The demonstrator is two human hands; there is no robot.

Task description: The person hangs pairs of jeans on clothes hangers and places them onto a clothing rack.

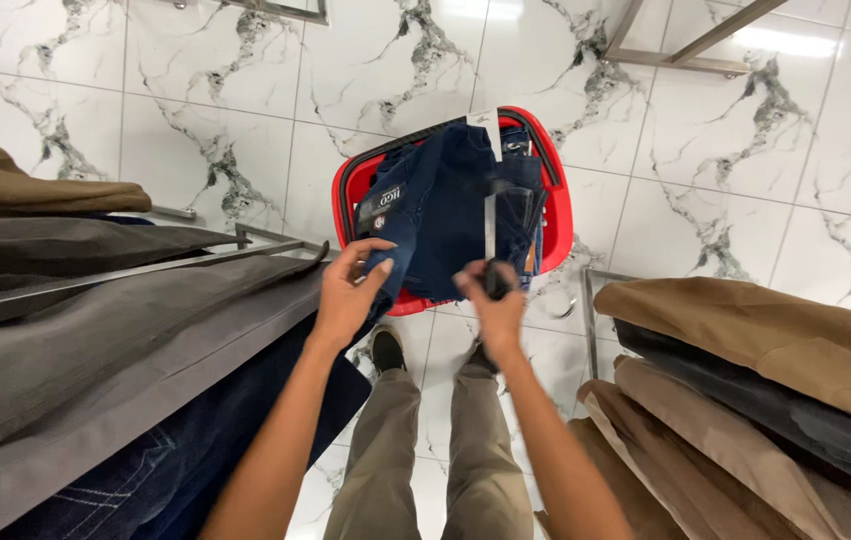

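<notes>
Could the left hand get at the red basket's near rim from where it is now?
Probably yes. The left hand grips the dark jeans that drape over the red basket, and nothing else lies between it and the near rim, though the jeans cover part of it.

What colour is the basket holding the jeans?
Red basket, with dark blue jeans inside; seen in the head view.

Jeans (pixel 446 215), centre frame: dark blue denim, matt, woven. Basket (pixel 558 215) under them: red plastic, smooth, slight sheen. Floor (pixel 246 110): glossy white marble-look tile, grey veining. Trousers (pixel 746 400) lower right: matt brown cloth. Rail (pixel 146 268) at left: brushed metal.
</notes>
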